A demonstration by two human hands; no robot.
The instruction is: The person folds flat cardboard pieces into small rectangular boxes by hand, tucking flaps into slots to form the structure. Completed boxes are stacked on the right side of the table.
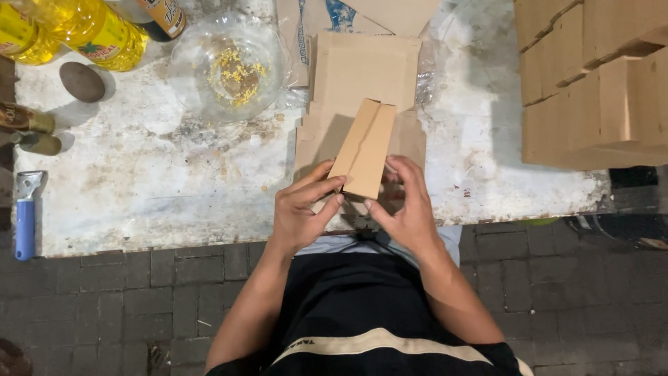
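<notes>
- A folded cardboard piece (pixel 363 147) is held at its near end by both hands, tilted up above a stack of flat cardboard sheets (pixel 365 69) on the worn white table (pixel 153 188).
- The left hand (pixel 300 212) is closed on the piece's near left corner, fingers pressed along its lower edge.
- The right hand (pixel 407 209) is closed on the near right corner, fingers curled behind the piece.
- A glass bowl (pixel 228 66) with yellow crumbs is seen left of the stack.
- Yellow oil bottles (pixel 83 28) stand at the far left corner, a dark stone (pixel 82 81) beside them.
- A blue-handled scraper (pixel 26 216) lies at the left edge.
- Folded cardboard boxes (pixel 591 76) are piled at the right.
</notes>
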